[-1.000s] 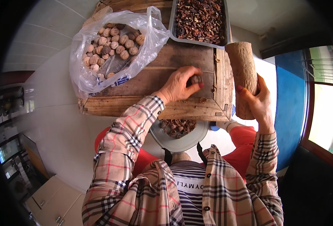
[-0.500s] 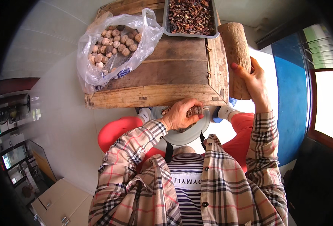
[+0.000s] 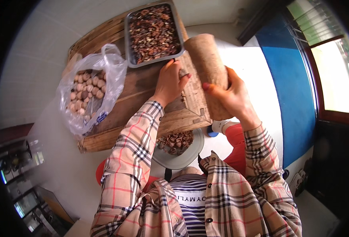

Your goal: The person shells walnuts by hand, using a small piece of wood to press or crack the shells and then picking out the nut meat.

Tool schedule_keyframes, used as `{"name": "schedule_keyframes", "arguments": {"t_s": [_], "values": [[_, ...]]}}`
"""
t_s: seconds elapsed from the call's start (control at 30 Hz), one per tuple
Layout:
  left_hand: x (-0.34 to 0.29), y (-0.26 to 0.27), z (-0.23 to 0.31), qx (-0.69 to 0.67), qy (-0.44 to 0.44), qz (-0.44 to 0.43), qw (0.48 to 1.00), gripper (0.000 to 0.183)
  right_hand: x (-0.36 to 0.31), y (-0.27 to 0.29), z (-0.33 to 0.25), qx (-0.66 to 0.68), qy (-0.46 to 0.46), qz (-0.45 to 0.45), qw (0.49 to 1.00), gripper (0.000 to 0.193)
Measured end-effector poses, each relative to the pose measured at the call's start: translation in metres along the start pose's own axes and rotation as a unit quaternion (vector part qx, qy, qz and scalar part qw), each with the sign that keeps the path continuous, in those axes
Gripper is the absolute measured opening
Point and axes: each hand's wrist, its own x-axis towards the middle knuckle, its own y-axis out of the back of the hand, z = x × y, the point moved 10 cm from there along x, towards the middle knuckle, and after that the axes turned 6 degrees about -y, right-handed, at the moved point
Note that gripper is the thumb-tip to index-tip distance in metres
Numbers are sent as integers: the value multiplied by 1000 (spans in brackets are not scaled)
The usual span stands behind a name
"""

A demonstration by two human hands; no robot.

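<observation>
My right hand [image 3: 233, 94] wraps round the lower part of a thick, pale wooden log [image 3: 208, 59], which leans at the right edge of the wooden table [image 3: 135, 93]. Over the table, just in front of the metal tray [image 3: 180, 54], my left hand [image 3: 169, 82] is closed, thumb and fingertips pinching a small grey-brown piece [image 3: 183, 73]. Its kind is hard to make out, as the fingers cover most of it. Dark, broken walnut kernels [image 3: 154, 33] fill the tray. To the left, an opened clear plastic bag [image 3: 117, 73] holds several whole walnuts [image 3: 88, 87].
Below the table's near edge, between my legs, stands a grey-green bin [image 3: 198, 148] with cracked shells [image 3: 176, 143] in it. A few crumbs lie along the table's right side. A blue panel [image 3: 287, 98] and a red-framed window are at the right.
My left hand has risen from over the bin to the table, near the tray. The log now tilts more, with my right hand still round it. The whole view has turned and shifted.
</observation>
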Motion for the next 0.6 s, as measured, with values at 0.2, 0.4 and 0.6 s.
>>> {"name": "schedule_keyframes", "arguments": {"t_s": [0.2, 0.4, 0.6], "values": [[-30, -6, 17, 14, -108, 86, 990, 49, -2, -7, -14, -61, 39, -20, 997, 72], [-80, -27, 44, -31, -78, -14, 996, 53, -3, -18, -5, -35, 31, -30, 998, 76], [-151, -21, 86, -82, -104, 14, 991, 50, -8, -28, -3, -52, 41, -43, 997, 78]]}}
